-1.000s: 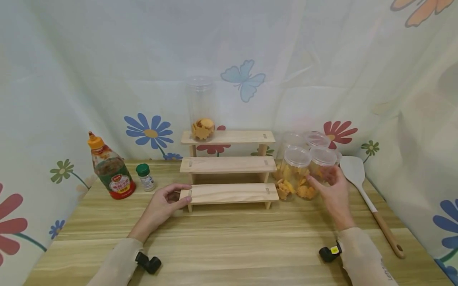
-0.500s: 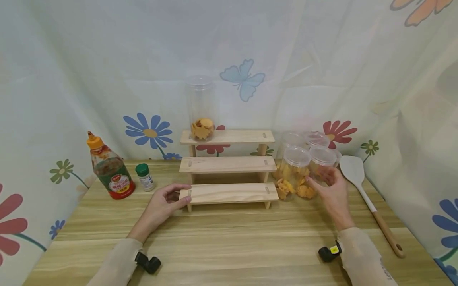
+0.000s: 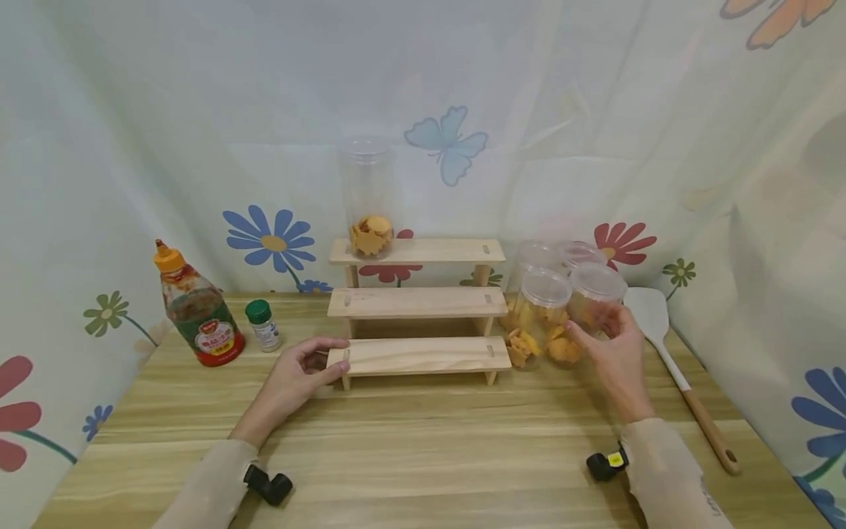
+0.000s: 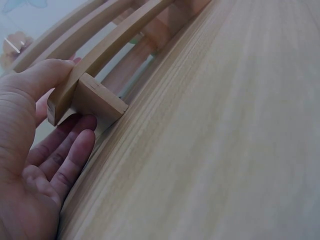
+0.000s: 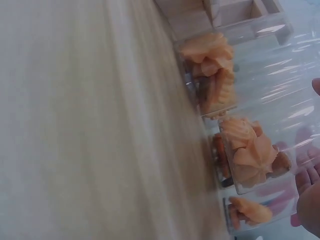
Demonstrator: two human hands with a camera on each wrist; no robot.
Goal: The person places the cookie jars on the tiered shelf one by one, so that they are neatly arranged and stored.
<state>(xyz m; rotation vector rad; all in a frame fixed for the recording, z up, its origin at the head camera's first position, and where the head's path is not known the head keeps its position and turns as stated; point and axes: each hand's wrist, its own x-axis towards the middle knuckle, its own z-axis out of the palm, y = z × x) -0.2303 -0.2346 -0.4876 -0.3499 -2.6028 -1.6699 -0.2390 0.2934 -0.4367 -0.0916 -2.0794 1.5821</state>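
Gripping the front-right clear jar [image 3: 593,297], right of the stepped wooden rack [image 3: 419,355], the right hand [image 3: 615,360] curls its fingers round it; the left hand [image 3: 294,378] pinches the rack's lowest step.

Clear lidded jar [image 3: 590,305] of orange snacks, upright, lifted off table; wooden three-step rack [image 3: 418,304] centre.

From my head view, the sauce bottle [image 3: 197,312] label is too small to read. My right hand [image 5: 309,200] is cut off by the right wrist view's edge, its grip hidden.
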